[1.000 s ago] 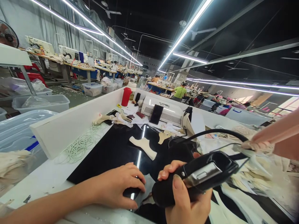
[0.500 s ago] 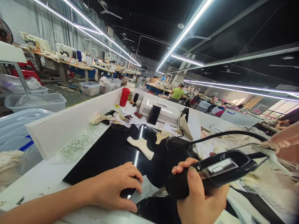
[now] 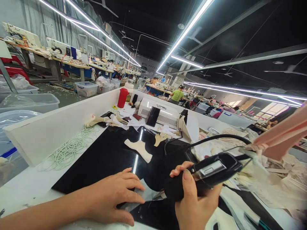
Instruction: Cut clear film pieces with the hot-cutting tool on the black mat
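Note:
In the head view, my right hand (image 3: 195, 198) is wrapped around a black corded hand tool (image 3: 211, 171) with a silver plate on its upper side. Its pointed metal tip (image 3: 160, 195) meets the edge of a greyish, see-through sheet (image 3: 144, 195). My left hand (image 3: 122, 195) lies palm down with fingers spread, its fingertips on that sheet. Both rest over a shiny black board (image 3: 105, 159). Beyond the hands, a cream curved fabric piece (image 3: 139, 149) lies on the board, with a smaller beige piece (image 3: 160, 139) to its right.
A tangle of pale green cord (image 3: 69, 150) lies along the white side wall (image 3: 48, 134). At the back stand a red bottle (image 3: 122, 97), a phone (image 3: 153, 116) and a white vented machine (image 3: 165, 116). Fabric scraps (image 3: 242, 150) heap up at right; a pink cloth (image 3: 280, 134) hangs there.
The metal tip has come into view at the grey sheet's edge beside my left fingers. My left fingers lie flatter. The whole view has shifted slightly.

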`<state>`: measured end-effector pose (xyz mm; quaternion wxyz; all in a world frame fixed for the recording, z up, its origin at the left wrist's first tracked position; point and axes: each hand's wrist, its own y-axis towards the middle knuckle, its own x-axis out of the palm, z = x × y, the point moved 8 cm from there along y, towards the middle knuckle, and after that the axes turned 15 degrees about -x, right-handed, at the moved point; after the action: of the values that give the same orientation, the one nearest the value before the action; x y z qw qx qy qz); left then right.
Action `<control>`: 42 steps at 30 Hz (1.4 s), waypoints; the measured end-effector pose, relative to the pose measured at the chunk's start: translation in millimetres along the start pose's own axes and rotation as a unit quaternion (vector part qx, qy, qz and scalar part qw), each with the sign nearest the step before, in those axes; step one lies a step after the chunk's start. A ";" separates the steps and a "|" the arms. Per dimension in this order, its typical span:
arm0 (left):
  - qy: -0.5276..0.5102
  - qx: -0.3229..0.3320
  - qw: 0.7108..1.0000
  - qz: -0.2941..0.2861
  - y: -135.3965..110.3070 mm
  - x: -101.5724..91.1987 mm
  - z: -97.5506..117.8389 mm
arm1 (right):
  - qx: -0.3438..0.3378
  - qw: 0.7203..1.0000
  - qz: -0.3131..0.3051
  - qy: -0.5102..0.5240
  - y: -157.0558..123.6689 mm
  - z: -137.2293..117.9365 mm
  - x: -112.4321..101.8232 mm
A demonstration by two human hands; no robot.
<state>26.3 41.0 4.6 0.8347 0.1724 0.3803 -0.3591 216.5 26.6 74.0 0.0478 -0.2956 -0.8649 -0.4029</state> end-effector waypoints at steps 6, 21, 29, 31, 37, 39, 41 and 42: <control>0.020 -0.020 0.999 -0.035 -0.4 0.0 1.8 | 0.003 1.000 -0.005 -0.022 -0.9 1.1 1.4; 0.004 -0.033 0.998 -0.046 -1.4 -1.4 1.4 | -0.026 0.997 0.030 -0.071 11.7 1.5 -24.8; -0.033 -0.068 0.997 0.009 -2.2 -9.2 -7.5 | -0.016 0.997 0.025 -0.069 13.0 5.9 -23.2; -0.040 -0.084 0.995 0.042 -1.7 -12.1 -15.1 | -0.017 0.998 0.028 -0.061 11.4 4.0 -20.8; -0.023 -0.088 0.992 0.087 -0.1 -10.0 -30.3 | -0.009 1.000 -0.009 -0.001 1.6 0.1 2.0; -0.013 -0.089 0.992 0.085 0.2 -8.4 -31.5 | -0.017 1.000 -0.021 0.010 -1.4 -0.1 8.1; -0.004 -0.092 0.992 0.085 0.2 -7.8 -31.5 | -0.019 0.999 -0.033 0.014 -4.0 1.3 12.0; -0.001 -0.093 0.992 0.084 0.2 -7.7 -31.4 | -0.018 0.999 -0.038 0.015 -5.1 2.2 13.3</control>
<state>6.9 62.3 -10.0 0.8749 0.1249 0.3951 -0.2506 203.1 31.9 73.3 0.0402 -0.2571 -0.8675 -0.4240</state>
